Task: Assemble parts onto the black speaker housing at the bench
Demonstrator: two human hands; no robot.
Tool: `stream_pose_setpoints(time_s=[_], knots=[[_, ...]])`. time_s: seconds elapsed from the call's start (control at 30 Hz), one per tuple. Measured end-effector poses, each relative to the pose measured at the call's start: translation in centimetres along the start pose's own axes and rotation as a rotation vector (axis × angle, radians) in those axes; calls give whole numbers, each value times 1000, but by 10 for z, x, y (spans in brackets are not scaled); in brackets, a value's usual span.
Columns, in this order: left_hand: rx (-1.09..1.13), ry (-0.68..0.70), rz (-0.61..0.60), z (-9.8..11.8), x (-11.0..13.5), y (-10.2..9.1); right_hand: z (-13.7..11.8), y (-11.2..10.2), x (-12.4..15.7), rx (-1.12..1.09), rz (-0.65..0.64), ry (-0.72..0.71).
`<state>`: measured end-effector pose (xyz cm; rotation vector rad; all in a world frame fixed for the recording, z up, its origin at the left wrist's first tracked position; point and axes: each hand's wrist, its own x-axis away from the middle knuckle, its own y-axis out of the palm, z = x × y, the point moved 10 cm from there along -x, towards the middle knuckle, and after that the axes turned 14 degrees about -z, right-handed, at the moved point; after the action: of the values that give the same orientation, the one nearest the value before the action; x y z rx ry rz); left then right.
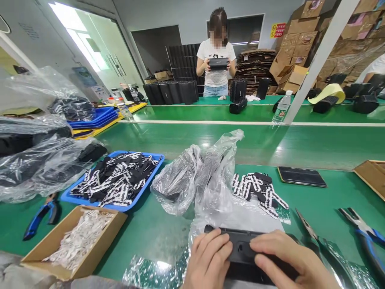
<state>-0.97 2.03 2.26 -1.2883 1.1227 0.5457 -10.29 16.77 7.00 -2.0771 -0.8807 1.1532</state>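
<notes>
A long black plastic casing (240, 257) lies across the near edge of the table, with a small hole in its upper face. My left hand (209, 257) grips its left end, fingers curled over the top. On the right part, my right hand (288, 257) holds it with fingers bent and pressed on the surface; whether a small part sits under the fingertips is hidden. Beneath the casing lies clear plastic wrap (252, 214). Just beyond are black-and-white strip pieces (255, 188) in a loose pile and black parts in clear plastic bags (198, 176).
Long-nose pliers (313, 233) and blue-handled pliers (361, 228) lie to the right, near a phone-like black slab (301, 176). Leftward are a blue tray (132, 206) of strips, a cardboard box (111, 228) of small white pieces and more pliers (45, 214). A co-worker (217, 52) stands opposite.
</notes>
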Motion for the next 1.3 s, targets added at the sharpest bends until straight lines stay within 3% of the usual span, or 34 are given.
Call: stream_pose_setpoints(time_s=[0.17,0.57,0.97,1.3], knots=[[78,8,-33,0,-4,-4,4,15,-4,43,-120,-30],[90,53,-52,2,-3,-4,0,23,-8,107,-175,-64],[27,50,-22,8,-6,-9,-20,11,-8,209,-63,-191],[154,82,-61,3,-7,-8,-28,11,0,249,8,-253]])
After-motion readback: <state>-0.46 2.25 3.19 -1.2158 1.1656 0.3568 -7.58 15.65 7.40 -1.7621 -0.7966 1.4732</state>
